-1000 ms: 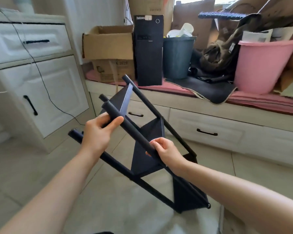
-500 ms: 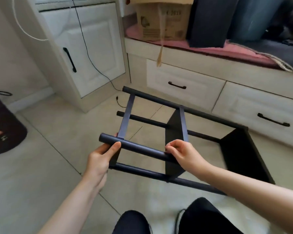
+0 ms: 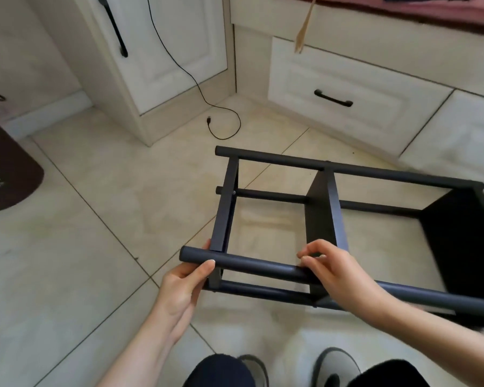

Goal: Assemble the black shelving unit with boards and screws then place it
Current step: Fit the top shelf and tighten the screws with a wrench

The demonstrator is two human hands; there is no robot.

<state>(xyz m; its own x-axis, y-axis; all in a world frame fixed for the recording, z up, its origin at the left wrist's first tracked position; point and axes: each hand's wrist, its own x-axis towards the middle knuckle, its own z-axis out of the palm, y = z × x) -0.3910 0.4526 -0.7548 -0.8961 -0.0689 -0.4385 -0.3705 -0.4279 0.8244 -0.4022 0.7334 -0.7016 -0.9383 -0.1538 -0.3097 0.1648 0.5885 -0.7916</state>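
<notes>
Unit: black shelving unit lies on its side over the tiled floor, assembled | Left hand grips near pole end | Right hand grips pole mid-span, beside middle board | Purpose: spaced two-point hold likely steadies the frame for placing.

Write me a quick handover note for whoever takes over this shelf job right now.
Left hand: grips the near round post's end.
Right hand: grips the same post by the middle board.
Black three-board shelving unit: lies on its side, low over the beige tiled floor, beside the white drawer.
Done: boards and posts look joined.
Left: stand it upright and place it.
</notes>
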